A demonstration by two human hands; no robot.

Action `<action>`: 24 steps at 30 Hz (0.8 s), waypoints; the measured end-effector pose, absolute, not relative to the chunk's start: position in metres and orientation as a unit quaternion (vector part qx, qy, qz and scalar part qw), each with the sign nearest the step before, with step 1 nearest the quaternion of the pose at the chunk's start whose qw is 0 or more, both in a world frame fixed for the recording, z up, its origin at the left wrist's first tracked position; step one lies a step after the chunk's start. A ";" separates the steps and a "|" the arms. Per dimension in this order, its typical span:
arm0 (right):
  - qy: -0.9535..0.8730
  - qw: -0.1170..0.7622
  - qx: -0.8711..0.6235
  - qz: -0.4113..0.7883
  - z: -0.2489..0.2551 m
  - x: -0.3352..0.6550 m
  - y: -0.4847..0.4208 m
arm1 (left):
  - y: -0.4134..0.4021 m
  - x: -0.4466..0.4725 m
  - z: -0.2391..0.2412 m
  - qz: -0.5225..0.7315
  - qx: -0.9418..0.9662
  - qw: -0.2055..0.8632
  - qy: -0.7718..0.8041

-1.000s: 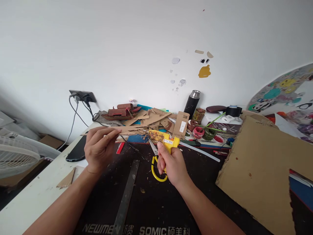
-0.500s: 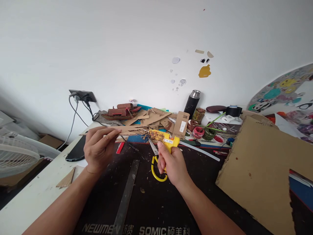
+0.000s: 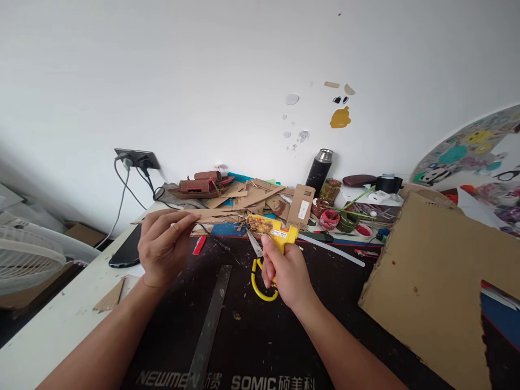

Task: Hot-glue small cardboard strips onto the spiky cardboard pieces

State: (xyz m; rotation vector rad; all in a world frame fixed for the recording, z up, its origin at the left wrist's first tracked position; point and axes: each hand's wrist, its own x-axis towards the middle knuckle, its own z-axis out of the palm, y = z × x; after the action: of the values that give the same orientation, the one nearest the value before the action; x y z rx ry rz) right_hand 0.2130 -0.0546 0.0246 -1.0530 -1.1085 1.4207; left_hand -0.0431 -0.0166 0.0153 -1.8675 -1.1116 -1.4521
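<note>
Two hands nearly unchanged; left hand (image 3: 164, 241) only crept slightly leftward, suggesting careful steadying, not new step. Left grip pinches thin cardboard strip (image 3: 219, 213) between fingertips; right hand (image 3: 287, 273) clenched around handle of yellow glue gun (image 3: 262, 225), raised over black mat (image 3: 252, 336) near scissors (image 3: 263, 297). Gun's nozzle points left, toward strip; contact unclear. Gun's long axis runs left-right, dipping rightward; strip nearly level, likewise left-right.
</note>
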 end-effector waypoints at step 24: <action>-0.432 0.510 -0.417 0.616 0.023 0.213 -0.052 | -0.017 -0.042 0.015 -0.535 -0.704 0.243 -0.398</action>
State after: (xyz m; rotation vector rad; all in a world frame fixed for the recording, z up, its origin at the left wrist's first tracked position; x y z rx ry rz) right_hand 0.2132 -0.0525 0.0232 -1.0041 -1.0404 1.4823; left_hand -0.0423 -0.0169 0.0147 -1.9233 -1.0881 -1.4628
